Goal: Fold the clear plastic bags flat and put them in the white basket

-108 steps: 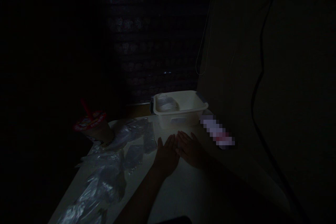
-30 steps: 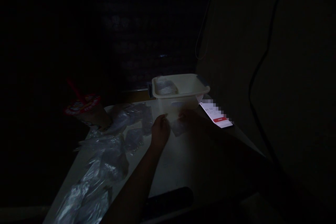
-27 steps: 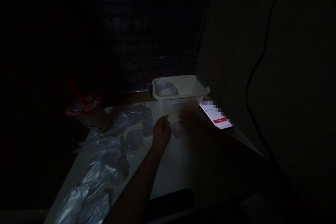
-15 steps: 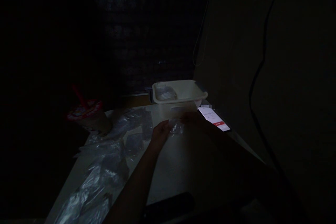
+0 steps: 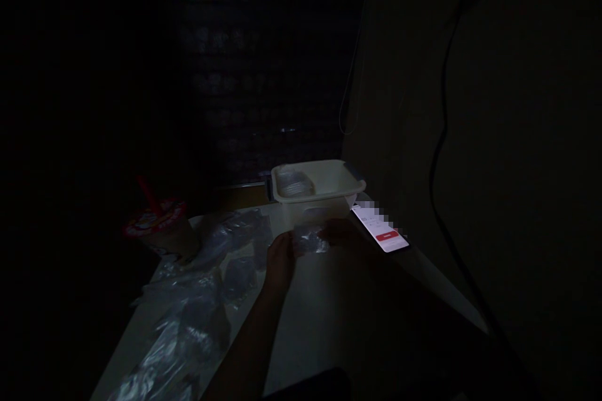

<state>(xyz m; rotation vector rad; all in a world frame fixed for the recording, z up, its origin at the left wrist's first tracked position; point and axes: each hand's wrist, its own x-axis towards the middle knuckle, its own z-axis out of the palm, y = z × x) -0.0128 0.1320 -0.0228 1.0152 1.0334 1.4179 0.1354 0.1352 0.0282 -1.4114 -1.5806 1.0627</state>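
Note:
Between my two hands is a small clear plastic bag (image 5: 310,239), shiny and roughly square, held just in front of a white tub. My left hand (image 5: 281,257) grips its left edge with the fingers closed. At its right edge is my right hand (image 5: 341,234), dark and in shadow, its fingers closed on the bag. The white tub (image 5: 324,205) holds a stack of clear plastic bags (image 5: 295,183) on its left side. More plastic bags (image 5: 188,319) lie spread over the table to the left of my left arm.
A lidded drink cup (image 5: 164,235) with a red straw stands at the table's left edge. To the right of the tub lies a phone (image 5: 383,229) with a lit screen. A dark cable (image 5: 437,156) hangs along the right wall. The room is very dark.
The bag now faces me flatter and shows more of its surface between my hands. The whole view has shifted, so the tub, phone and cup appear lower.

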